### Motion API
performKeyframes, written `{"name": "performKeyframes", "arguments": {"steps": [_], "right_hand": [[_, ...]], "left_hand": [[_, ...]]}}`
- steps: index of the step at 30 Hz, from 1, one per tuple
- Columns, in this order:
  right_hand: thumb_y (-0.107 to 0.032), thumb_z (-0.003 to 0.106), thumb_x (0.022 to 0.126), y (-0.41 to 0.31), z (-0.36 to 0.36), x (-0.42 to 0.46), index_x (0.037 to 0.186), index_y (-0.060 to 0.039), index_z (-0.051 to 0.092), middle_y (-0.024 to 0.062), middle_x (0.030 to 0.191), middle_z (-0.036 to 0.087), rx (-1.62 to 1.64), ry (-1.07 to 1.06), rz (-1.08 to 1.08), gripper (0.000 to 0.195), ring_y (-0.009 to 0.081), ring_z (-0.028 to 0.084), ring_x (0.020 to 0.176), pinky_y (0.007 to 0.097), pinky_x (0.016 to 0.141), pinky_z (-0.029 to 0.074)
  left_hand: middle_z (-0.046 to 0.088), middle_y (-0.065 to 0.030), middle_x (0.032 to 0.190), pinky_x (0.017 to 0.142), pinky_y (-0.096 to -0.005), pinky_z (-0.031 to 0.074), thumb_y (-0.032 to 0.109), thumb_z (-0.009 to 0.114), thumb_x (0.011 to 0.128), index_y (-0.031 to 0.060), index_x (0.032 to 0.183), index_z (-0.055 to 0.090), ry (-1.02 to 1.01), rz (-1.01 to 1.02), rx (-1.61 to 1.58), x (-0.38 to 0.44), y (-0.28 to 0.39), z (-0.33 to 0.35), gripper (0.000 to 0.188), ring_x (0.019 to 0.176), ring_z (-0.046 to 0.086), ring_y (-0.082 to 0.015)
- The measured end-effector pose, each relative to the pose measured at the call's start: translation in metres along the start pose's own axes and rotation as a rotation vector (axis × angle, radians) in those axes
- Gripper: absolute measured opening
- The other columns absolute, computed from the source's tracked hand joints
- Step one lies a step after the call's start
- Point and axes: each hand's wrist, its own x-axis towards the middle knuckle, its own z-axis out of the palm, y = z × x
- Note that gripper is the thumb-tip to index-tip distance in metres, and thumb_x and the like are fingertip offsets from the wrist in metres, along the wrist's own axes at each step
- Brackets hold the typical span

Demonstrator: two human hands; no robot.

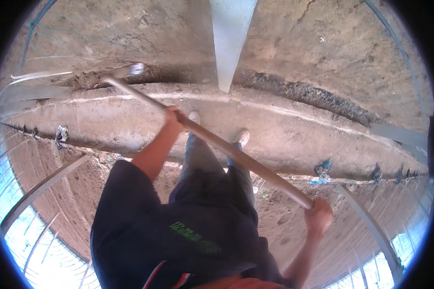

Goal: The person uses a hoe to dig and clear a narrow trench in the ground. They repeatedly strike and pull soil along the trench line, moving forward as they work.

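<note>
My left hand (173, 118) grips the long wooden handle (220, 144) of a digging tool near its upper part in the picture. At the handle's lower right end my right hand (318, 216) is closed round the wood. The tool's metal head (124, 71), blurred, is at the far end of the handle, over a narrow trench (90, 78) in the brown soil beyond the walkway; whether it is a hoe or a pick cannot be told. Both my shoes stand on the concrete walkway (152, 112), below the handle.
A pale post (232, 39) rises at the trench's near edge. The trench continues to the right (296, 92). Grey strips lie at left and right. Knotted plastic scraps (322, 169) hang along the walkway's edge. Bare soil and curved poles (43, 188) are behind me; a thin blue hose (394, 36) crosses the upper right.
</note>
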Motion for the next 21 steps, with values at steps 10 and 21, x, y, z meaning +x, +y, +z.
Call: {"name": "performKeyframes", "arguments": {"steps": [10,21], "right_hand": [[-0.005,0.064,0.07,0.13,-0.122,-0.117,0.071,-0.01,0.048,0.0086,0.07,0.05,-0.418,0.11,0.18,0.017,0.0321,0.056,0.067,0.0457,0.061,0.046],[-0.011,0.072,0.054,0.006,0.054,-0.036,0.065,-0.0136,0.059,0.0079,0.07,0.061,-0.094,-0.037,0.136,0.017,0.0303,0.062,0.065,0.0424,0.059,0.05]], "left_hand": [[0.047,-0.0081,0.063,0.06,-0.0409,0.047,0.021,0.058,0.081,0.0104,0.076,0.049,-0.187,-0.489,-0.055,-0.144,-0.203,0.083,0.016,0.061,0.051,-0.0238],[0.051,-0.0064,0.062,0.057,-0.0421,0.05,0.03,0.067,0.074,0.0125,0.065,0.05,0.011,-0.123,0.001,-0.005,-0.016,-0.044,0.026,0.058,0.053,-0.0247]]}}
